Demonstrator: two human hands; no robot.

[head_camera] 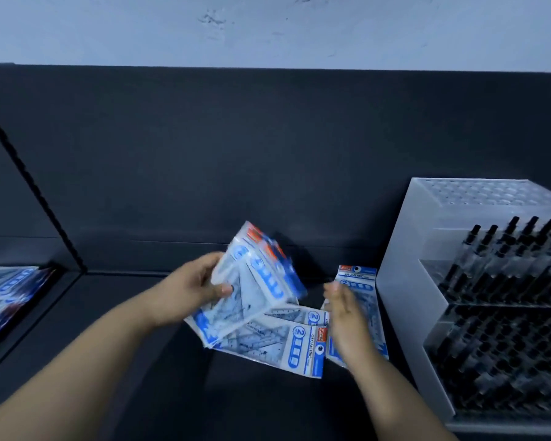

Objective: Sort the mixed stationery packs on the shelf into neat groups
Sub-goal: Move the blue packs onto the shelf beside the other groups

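Observation:
My left hand (pixel 201 288) grips a stack of blue-and-white geometric ruler packs (pixel 258 275), lifted and tilted above the dark shelf (pixel 140 361). More of the same packs lie loose on the shelf below: one flat in front (pixel 287 348) and one against the pen display (pixel 360 281). My right hand (pixel 347 316) hovers over these loose packs with its fingers straight, holding nothing.
A clear acrylic display (pixel 404 281) full of black pens stands at the right. A dark divider (pixel 32 186) runs along the left, with another pile of blue packs (pixel 7 297) beyond it. The shelf's dark back panel (pixel 236 154) rises behind.

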